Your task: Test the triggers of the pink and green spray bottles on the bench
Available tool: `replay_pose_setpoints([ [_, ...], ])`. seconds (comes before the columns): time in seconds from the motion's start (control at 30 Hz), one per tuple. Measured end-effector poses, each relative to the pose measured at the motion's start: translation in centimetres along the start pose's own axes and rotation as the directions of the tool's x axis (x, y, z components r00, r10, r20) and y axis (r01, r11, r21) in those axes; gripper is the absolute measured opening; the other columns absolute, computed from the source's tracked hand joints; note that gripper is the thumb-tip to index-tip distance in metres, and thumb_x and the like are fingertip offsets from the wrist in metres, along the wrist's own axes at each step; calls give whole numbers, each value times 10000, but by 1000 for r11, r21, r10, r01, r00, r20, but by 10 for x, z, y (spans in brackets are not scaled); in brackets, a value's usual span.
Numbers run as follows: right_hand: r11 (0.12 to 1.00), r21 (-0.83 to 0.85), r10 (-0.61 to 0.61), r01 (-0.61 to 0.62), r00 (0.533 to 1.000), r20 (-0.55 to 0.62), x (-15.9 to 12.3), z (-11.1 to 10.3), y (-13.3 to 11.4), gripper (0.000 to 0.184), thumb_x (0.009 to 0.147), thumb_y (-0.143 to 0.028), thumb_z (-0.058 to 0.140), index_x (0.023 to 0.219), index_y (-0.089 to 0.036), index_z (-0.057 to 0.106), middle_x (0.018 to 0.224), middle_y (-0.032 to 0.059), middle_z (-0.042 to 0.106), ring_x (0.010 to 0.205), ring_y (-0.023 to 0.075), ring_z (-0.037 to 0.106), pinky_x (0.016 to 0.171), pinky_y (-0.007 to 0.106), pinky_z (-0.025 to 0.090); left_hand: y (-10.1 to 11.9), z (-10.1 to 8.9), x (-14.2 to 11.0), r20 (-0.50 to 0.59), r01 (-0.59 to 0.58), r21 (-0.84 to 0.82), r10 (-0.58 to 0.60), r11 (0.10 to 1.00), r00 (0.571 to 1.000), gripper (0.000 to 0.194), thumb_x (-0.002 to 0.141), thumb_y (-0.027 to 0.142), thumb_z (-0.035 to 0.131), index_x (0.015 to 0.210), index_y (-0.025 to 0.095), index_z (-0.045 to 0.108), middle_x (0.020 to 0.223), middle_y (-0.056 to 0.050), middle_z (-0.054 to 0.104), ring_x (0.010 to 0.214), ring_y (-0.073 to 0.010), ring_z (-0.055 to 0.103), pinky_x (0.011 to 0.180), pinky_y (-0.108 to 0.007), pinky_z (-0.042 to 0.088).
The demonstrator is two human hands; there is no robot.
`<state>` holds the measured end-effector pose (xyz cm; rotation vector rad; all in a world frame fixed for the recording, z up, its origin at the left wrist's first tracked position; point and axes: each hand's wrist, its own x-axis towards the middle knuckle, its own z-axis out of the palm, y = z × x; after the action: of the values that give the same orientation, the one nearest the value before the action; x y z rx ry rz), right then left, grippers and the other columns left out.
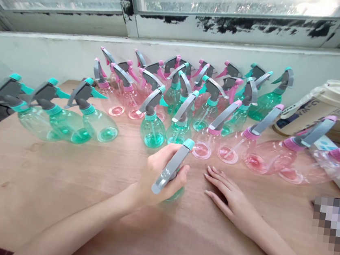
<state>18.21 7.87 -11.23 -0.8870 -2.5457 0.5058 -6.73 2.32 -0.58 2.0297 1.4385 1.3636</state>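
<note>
My left hand (155, 177) is wrapped round the neck of a green spray bottle (173, 166) with a grey and teal trigger head. Much of that bottle is hidden behind the fingers; its lower part shows near the tabletop. My right hand (231, 194) lies on the wooden table (62, 209) to the right, fingers stretched out, touching no bottle. Just beyond the left hand stand two green spray bottles (152, 131). A row of pink spray bottles (205, 141) runs from there to the right, beyond my right hand.
Three green spray bottles (99, 125) stand at the left. Several more pink and green ones crowd the back by the white wall (43, 53). At the back right is a cream tumbler (316, 105). A pixelated object (335, 222) lies at the right edge. Windows (233, 3) rise behind.
</note>
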Motion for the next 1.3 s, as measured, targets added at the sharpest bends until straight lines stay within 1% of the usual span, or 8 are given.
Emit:
replay_pose_setpoints([
  [0.4,1000,4,8,-8,1000,1,1,-1,-1,475,995,-361,476,1444,-207,482,1517,102,475,1415,272,408,1173,545,338,0,-1,2,14,-7,-10,7,1000,1000,176,896,225,535,1054,167,587,971,-83,668,775,-179,669,752,-333,558],
  [0.5,1000,13,8,-8,1000,-6,1,-1,-1,480,993,-355,480,1457,-232,468,1520,92,473,1413,274,411,1175,550,333,4,-2,4,4,5,13,-5,1000,1000,119,893,219,545,996,175,586,897,-58,659,750,-165,647,694,-304,544],
  [0.57,1000,20,12,-12,1000,-12,0,-1,-2,486,991,-354,485,1466,-254,459,1520,84,473,1409,278,415,1175,552,333,6,-2,6,-7,12,21,-12,1000,1000,32,895,211,551,896,184,569,790,-24,625,702,-148,614,652,-282,521],
  [0.67,1000,24,13,-13,1000,-12,0,-1,-2,486,990,-355,486,1466,-260,460,1519,82,474,1406,281,419,1174,554,334,8,-3,7,-4,34,13,-34,999,999,127,914,220,545,792,191,521,683,10,552,643,-129,565,623,-266,495],
  [0.8,1000,19,13,-13,1000,-2,0,-1,-1,481,992,-359,484,1458,-242,468,1522,87,470,1414,276,408,1176,551,331,7,-2,6,5,20,-4,-20,1000,1000,80,931,257,548,907,185,573,816,-34,616,783,-173,627,697,-299,522],
  [0.93,1000,21,11,-11,1000,-8,0,-1,-1,473,993,-360,482,1448,-232,479,1517,93,477,1412,277,410,1172,554,337,4,-1,2,8,17,-10,-17,1000,1000,154,928,256,556,1055,175,588,961,-74,648,894,-199,651,778,-329,546],
  [1.17,1000,24,7,-7,1000,-21,1,-1,-1,470,991,-361,487,1445,-243,485,1508,95,487,1402,283,427,1167,561,340,-1,5,-1,-61,36,-24,-37,999,997,274,921,236,567,1187,168,568,1052,-104,653,956,-211,651,845,-373,561],
  [1.3,1000,25,4,-3,1000,-23,1,-1,-1,479,990,-360,486,1456,-248,473,1510,96,484,1398,285,431,1163,562,345,-3,5,-1,-38,26,-35,-27,999,999,262,922,246,566,1171,163,576,972,-88,665,879,-197,656,823,-367,569],
])
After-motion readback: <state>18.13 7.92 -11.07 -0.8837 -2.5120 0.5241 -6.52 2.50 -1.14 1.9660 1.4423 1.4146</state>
